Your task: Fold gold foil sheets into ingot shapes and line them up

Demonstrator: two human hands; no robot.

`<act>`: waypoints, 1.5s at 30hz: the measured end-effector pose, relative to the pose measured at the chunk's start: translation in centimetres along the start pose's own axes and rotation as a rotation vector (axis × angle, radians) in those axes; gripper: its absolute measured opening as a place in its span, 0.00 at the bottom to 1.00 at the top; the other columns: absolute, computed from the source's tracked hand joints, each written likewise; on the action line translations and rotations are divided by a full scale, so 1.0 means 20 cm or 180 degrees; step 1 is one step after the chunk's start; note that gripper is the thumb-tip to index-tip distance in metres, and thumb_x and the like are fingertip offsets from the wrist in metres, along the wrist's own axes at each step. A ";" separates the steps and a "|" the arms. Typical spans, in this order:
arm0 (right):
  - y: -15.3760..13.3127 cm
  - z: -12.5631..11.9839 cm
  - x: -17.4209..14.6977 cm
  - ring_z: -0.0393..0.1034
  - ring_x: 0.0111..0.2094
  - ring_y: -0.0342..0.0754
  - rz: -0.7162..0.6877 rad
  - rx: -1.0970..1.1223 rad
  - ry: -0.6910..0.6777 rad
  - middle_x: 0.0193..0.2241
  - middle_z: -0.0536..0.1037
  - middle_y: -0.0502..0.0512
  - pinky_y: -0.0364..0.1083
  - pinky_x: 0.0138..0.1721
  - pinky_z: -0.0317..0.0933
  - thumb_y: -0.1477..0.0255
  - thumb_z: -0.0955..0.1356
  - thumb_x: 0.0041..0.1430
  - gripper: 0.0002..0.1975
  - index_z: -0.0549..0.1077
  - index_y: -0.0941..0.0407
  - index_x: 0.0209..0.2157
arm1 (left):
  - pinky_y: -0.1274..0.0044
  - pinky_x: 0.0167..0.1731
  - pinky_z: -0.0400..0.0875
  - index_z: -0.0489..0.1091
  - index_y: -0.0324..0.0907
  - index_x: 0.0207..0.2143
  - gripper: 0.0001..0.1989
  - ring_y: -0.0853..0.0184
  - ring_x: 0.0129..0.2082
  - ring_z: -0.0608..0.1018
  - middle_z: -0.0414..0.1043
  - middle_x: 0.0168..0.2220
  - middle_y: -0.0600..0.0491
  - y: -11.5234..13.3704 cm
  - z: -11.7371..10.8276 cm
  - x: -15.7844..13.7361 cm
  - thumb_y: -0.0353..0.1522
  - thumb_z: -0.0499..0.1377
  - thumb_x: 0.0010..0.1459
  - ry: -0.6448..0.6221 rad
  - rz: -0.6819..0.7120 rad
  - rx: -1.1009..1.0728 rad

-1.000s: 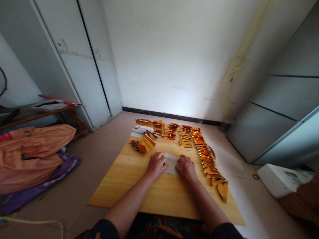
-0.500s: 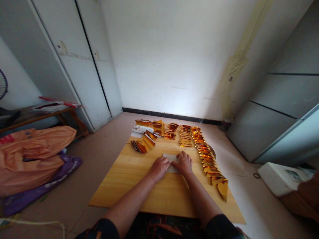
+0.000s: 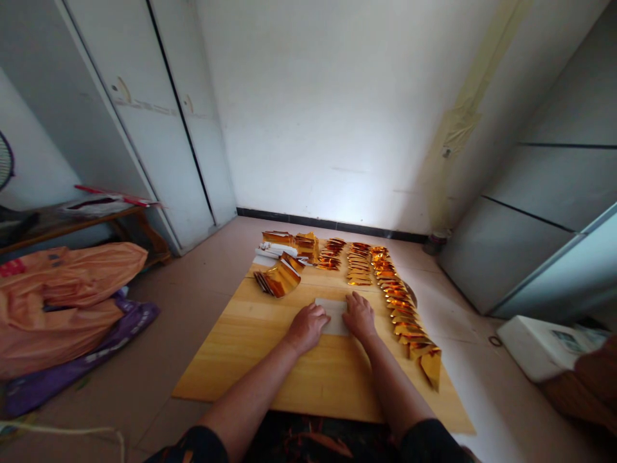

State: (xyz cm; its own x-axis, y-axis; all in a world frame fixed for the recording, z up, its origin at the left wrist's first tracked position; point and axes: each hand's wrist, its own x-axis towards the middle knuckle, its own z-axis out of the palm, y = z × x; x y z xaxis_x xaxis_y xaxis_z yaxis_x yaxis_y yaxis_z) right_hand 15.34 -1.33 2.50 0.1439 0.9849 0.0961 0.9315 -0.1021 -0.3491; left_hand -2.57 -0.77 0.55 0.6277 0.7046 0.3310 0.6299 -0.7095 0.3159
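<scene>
A pale grey-white sheet of paper (image 3: 333,310) lies flat on the wooden board (image 3: 241,360) in front of me. My left hand (image 3: 308,326) is on its left edge, fingers curled together and holding it down. At the right edge rests my right hand (image 3: 359,316), its fingers stretched forward and slightly apart on the paper. Just beyond, to the left, is a curved stack of gold foil paper (image 3: 279,278). Folded gold foil pieces (image 3: 402,305) run in a long overlapping row to the right of my right hand.
Shorter rows of folded foil (image 3: 359,263) and more foil sheets (image 3: 306,245) occupy the board's far side, beside white paper (image 3: 277,249). An orange bag (image 3: 72,276) lies at left. A white box (image 3: 540,347) stands on the floor at right.
My right hand has slid a little to the right, from over the paper to its right edge, so more of the sheet shows. My left hand stays almost still.
</scene>
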 end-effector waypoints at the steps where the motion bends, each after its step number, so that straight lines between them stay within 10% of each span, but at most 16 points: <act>1: -0.01 -0.01 0.01 0.56 0.57 0.57 -0.0033 -0.0035 -0.0052 0.58 0.64 0.57 0.53 0.52 0.52 0.78 0.64 0.48 0.23 0.70 0.51 0.48 | 0.71 0.42 0.66 0.75 0.44 0.36 0.14 0.64 0.38 0.69 0.70 0.33 0.51 0.00 0.00 0.00 0.24 0.51 0.58 -0.0002 0.0004 0.0003; 12: -0.09 -0.07 0.07 0.67 0.43 0.50 -0.0117 0.0355 -0.0157 0.40 0.76 0.54 0.46 0.42 0.54 0.81 0.65 0.43 0.21 0.69 0.54 0.43 | 0.72 0.42 0.67 0.75 0.44 0.36 0.16 0.64 0.38 0.70 0.71 0.33 0.51 -0.01 0.00 0.00 0.20 0.51 0.53 0.0031 0.0019 0.0020; 24: -0.03 -0.04 -0.02 0.63 0.43 0.50 -0.1447 -0.0287 -0.0021 0.35 0.76 0.54 0.50 0.49 0.46 0.79 0.64 0.52 0.11 0.76 0.53 0.34 | 0.77 0.40 0.68 0.69 0.42 0.29 0.09 0.67 0.38 0.70 0.68 0.34 0.52 0.00 0.00 -0.02 0.22 0.53 0.53 0.0396 -0.0310 -0.0137; 34: -0.04 -0.04 -0.11 0.61 0.44 0.52 -0.1449 -0.0408 -0.0073 0.39 0.73 0.56 0.51 0.47 0.47 0.73 0.64 0.55 0.13 0.75 0.50 0.42 | 0.70 0.51 0.68 0.68 0.45 0.48 0.22 0.62 0.53 0.65 0.56 0.55 0.48 0.03 -0.01 -0.04 0.19 0.51 0.53 0.0612 -0.0285 0.0248; 45: -0.04 -0.06 -0.16 0.61 0.43 0.51 -0.1527 -0.0437 -0.0022 0.38 0.73 0.54 0.56 0.52 0.43 0.71 0.63 0.58 0.09 0.73 0.51 0.38 | 0.70 0.40 0.66 0.72 0.42 0.30 0.09 0.63 0.40 0.70 0.72 0.35 0.50 0.08 -0.06 -0.04 0.28 0.53 0.60 0.0053 -0.0396 0.0726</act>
State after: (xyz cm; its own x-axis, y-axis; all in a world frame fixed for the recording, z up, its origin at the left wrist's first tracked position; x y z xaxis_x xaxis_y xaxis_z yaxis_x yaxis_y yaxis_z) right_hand 14.61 -4.52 3.61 -0.3135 0.9262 0.2095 0.9276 0.3459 -0.1411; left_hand -2.63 -2.45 1.89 0.5325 0.7847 0.3173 0.7898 -0.5955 0.1471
